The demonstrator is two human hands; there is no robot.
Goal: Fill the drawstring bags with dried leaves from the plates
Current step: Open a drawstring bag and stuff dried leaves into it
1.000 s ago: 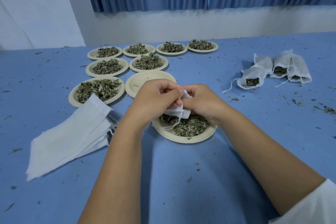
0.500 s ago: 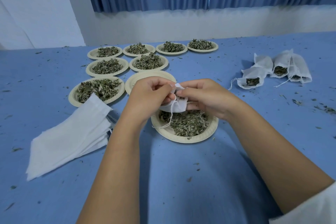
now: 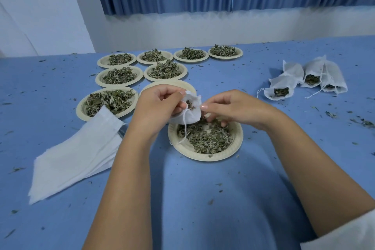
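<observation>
A small white drawstring bag (image 3: pixel 191 114) hangs just above a paper plate (image 3: pixel 237 141) of dried leaves (image 3: pixel 207 139) at the table's middle. My left hand (image 3: pixel 159 106) grips the bag's left side. My right hand (image 3: pixel 231 107) pinches the right edge of its mouth, with the lower fingers curled just over the leaves. The mouth is spread and dark leaves show inside. The bag's string (image 3: pixel 184 132) dangles onto the plate.
A stack of flat empty bags (image 3: pixel 77 154) lies at the left. Several filled bags (image 3: pixel 308 78) lie at the right. Several plates of leaves (image 3: pixel 119 76) stand behind, and an empty plate (image 3: pixel 168 85) sits behind my left hand. Leaf scraps litter the blue table (image 3: pixel 203 199).
Both hands lifted the bag off the leaves and drew apart, with the right hand moving to the right. The bag's mouth now gapes and shows leaves inside.
</observation>
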